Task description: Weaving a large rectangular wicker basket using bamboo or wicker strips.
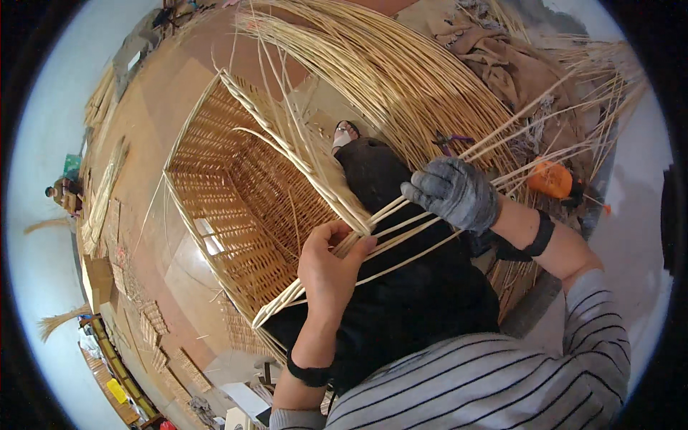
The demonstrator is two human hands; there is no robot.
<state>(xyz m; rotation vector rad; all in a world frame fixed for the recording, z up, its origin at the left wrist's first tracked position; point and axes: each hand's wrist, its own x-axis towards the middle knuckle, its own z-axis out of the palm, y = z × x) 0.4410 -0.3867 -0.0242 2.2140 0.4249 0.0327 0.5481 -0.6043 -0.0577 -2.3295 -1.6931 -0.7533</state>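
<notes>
A large rectangular wicker basket (251,179) lies tilted against my legs, its woven inside facing up. At its near corner my bare left hand (331,269) is closed around the rim, thumb and fingers pinching the willow rods there. My right hand (459,195), in a grey glove, is closed over several pale willow rods (401,231) that run from that corner out to the right. The rods fan out past the glove toward the wall. More loose rod ends stand up from the far rim.
A big bundle of willow rods (387,57) spreads across the floor ahead. Brown sacking (494,57) and an orange container (550,179) are at the right. Woven panels (154,326) lie at the lower left. Another person (64,193) sits at the far left.
</notes>
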